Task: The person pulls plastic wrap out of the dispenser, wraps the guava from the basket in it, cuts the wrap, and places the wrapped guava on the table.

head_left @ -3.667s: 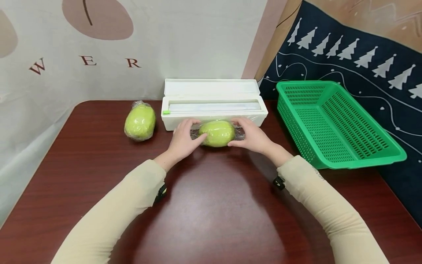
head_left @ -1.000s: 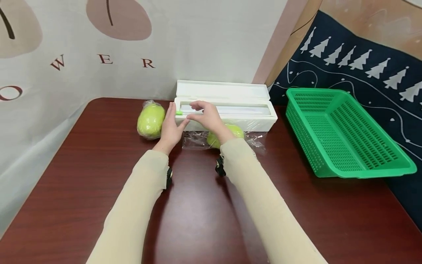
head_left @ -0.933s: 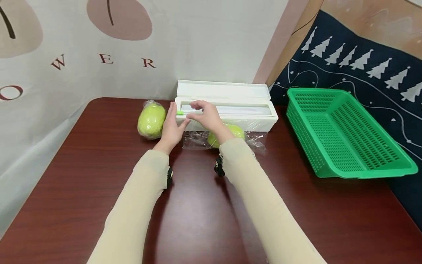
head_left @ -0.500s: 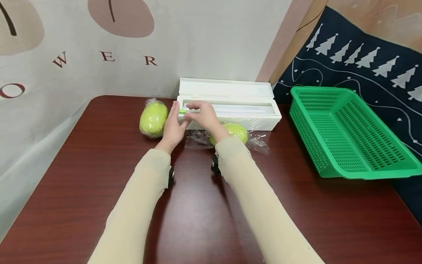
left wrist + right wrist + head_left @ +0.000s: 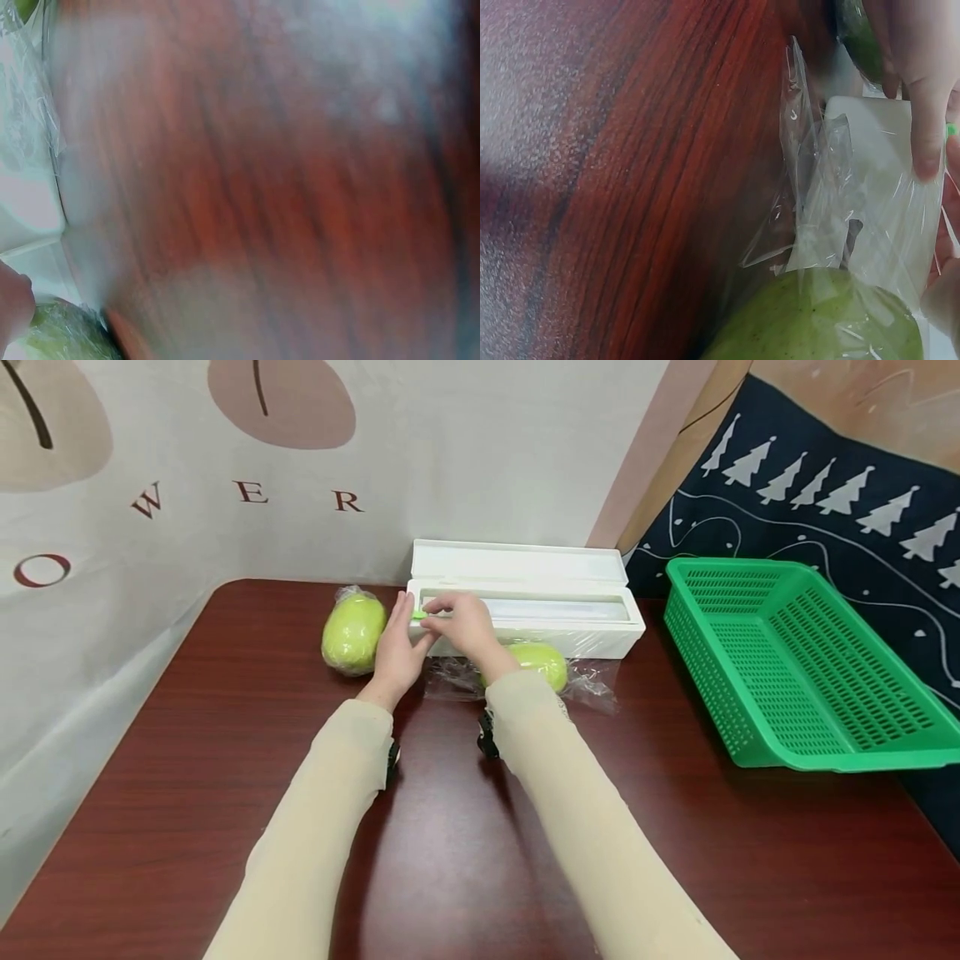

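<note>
In the head view, a white cling film dispenser (image 5: 532, 642) stands with its lid up, and clear film (image 5: 592, 685) hangs over its front. My left hand (image 5: 396, 652) rests at its left end, fingers straight and thumb on the front; the thumb (image 5: 928, 142) shows in the right wrist view. My right hand (image 5: 467, 627) reaches across, thumb and forefinger curled at the green slide cutter (image 5: 418, 615) on the left end of the rim. A film-covered green fruit (image 5: 542, 664) lies before the dispenser, partly hidden by my right forearm.
Left of the dispenser sits another green fruit (image 5: 352, 633) wrapped in film, close beside my left hand. A green plastic basket (image 5: 697, 693) stands at the right of the brown table (image 5: 435, 860). Cloth hangs (image 5: 480, 460) behind the table.
Both hands have left the fruit and moved to the dispenser's left end. Lately the right fingertips have drawn in to the slide cutter, while the left hand stays at the end. The head view has shifted slightly.
</note>
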The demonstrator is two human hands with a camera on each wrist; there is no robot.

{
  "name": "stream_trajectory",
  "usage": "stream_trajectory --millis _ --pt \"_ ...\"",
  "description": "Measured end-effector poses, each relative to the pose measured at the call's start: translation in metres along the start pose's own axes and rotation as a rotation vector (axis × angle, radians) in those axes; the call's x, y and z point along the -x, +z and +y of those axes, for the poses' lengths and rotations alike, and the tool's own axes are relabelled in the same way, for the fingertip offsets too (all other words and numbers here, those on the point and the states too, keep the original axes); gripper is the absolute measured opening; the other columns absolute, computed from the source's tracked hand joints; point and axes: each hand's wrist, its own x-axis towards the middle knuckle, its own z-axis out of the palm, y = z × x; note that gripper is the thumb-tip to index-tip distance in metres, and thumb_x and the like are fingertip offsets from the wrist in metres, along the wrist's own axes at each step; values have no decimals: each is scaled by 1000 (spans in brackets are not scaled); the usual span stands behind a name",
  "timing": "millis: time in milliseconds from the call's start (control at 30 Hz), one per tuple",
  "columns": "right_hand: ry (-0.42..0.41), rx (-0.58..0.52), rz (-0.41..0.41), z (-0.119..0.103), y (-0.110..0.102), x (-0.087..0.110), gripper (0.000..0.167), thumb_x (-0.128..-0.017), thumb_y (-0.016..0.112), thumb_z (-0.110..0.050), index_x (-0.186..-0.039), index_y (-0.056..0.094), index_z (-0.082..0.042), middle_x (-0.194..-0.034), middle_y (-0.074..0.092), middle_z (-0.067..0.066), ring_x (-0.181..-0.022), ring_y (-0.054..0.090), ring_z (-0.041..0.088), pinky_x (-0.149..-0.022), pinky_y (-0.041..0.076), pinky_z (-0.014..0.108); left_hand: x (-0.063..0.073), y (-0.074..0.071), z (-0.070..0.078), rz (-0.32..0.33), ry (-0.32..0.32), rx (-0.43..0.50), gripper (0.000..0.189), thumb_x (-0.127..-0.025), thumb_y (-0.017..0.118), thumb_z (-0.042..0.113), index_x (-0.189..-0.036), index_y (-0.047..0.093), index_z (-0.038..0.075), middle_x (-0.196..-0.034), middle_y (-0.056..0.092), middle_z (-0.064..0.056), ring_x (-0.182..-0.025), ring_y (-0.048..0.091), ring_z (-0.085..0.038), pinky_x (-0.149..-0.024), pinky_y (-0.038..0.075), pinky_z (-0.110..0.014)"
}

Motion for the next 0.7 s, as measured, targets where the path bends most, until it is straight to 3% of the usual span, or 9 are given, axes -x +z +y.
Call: stream_trajectory --millis 267,700 --pt "17 28 2 -1 1 -1 23 -88 65 -22 -107 71 -10 -114 68 3 -111 60 18 -94 48 29 -1 2 1 13 27 -4 72 -95 54 19 -148 12 -1 -158 4 -15 -145 5 -31 -118 12 -40" --pt "25 -26 -35 4 0 -5 23 -89 64 -18 -108 69 -6 -114 68 8 -114 57 21 -96 46 31 1 0 3 2 6 -35 70 -95 54 23 -148 14 0 -158 8 -14 -145 10 -28 -118 16 -39"
